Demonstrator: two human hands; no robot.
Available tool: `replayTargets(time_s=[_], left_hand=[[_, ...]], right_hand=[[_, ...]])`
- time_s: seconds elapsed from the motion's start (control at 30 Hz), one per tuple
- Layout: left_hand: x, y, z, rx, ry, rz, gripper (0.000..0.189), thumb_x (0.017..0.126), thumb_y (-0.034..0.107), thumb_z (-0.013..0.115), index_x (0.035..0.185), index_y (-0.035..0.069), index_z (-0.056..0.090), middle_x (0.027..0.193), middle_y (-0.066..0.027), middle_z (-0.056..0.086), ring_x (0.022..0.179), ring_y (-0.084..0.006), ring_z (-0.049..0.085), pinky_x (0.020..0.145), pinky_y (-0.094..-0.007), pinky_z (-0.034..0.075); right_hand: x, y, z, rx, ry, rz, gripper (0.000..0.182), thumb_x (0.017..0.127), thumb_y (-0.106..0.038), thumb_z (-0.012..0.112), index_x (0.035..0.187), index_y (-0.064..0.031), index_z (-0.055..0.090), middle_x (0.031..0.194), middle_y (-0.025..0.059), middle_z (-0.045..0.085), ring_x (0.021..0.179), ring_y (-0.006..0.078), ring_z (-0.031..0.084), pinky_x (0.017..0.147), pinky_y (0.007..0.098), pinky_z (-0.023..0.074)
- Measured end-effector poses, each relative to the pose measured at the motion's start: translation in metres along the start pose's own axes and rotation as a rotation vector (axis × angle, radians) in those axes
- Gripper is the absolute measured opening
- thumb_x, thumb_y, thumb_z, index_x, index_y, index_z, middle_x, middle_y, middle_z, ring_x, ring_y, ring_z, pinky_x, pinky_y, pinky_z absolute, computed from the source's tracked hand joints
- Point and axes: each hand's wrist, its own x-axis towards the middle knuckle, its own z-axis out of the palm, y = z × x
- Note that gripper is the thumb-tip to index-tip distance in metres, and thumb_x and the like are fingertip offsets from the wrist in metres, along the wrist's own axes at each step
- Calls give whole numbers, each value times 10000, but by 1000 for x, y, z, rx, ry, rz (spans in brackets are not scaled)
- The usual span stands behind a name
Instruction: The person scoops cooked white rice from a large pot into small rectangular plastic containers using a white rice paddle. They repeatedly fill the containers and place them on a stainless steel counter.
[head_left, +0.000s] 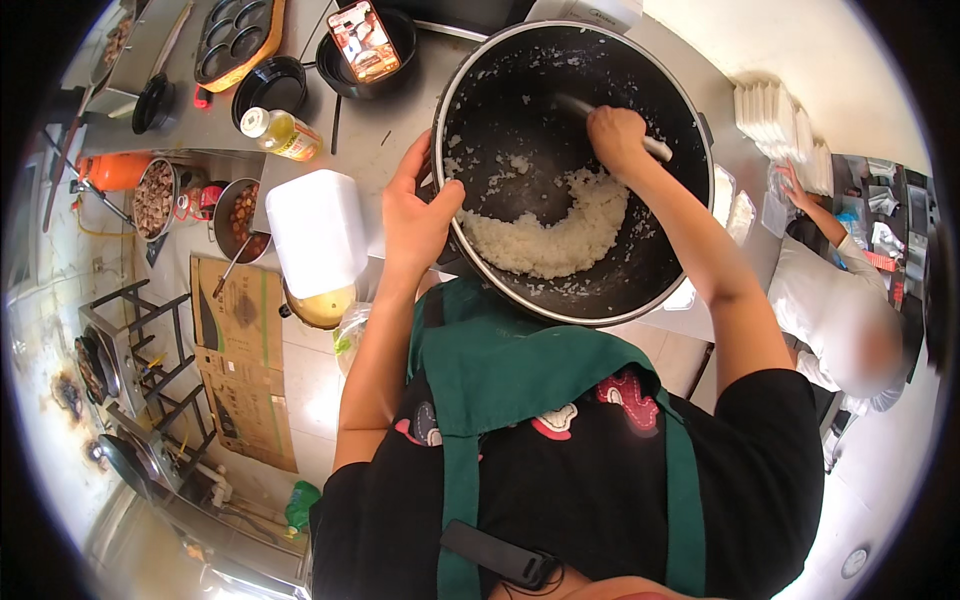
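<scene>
A large dark cooking pot (525, 142) with a metal rim stands tilted toward me at the counter's front edge. Cooked white rice (547, 244) lies in a curved mound along its near side, and loose grains stick to the walls. My left hand (420, 210) grips the pot's left rim, thumb over the edge. Inside the pot, my right hand (619, 139) is closed around the handle of a rice paddle (658, 148); the paddle's far end is blurred against the dark interior.
Left of the pot are a white foam box (316, 229), a sauce bottle (285, 135), black bowls (270, 88) and a lit phone (364, 41). A pot of stew (240, 221) sits lower left. Stacked white containers (772, 120) stand at right, where another person (825, 292) reaches out.
</scene>
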Motion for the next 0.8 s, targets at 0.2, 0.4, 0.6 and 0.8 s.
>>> replayTargets(time_s=[0.2,0.4,0.6,0.8], left_hand=[[0,-4,-5,11,-11,-8,580,751,42,574,1318,-39,487,1106,-99,643,989,-133,588,903,-265,445],[1,-8,-9,-45,-12,-54,571,758,31,582,1314,-54,481,1116,-90,636,1002,-128,580,904,-267,446],[2,-1,-7,-54,-44,2,569,757,25,584,1313,-50,484,1118,-82,631,997,-125,576,901,-265,445],[3,-9,-8,-44,-65,-30,585,780,-2,593,1349,-28,459,1162,-97,603,1003,-143,580,888,-274,458]], right_hand=[[-25,-94,13,171,220,-322,116,777,-82,557,872,-17,576,685,97,646,577,207,657,447,323,511],[-120,-91,-23,133,-3,-616,74,787,-100,578,783,-36,617,707,83,659,631,218,680,515,338,535],[-40,-46,-22,-65,48,-275,111,718,-104,629,823,-69,644,697,34,640,628,164,656,458,292,479],[-111,-89,-3,77,-28,-514,146,708,-88,618,836,-53,680,769,88,667,651,196,673,527,315,521]])
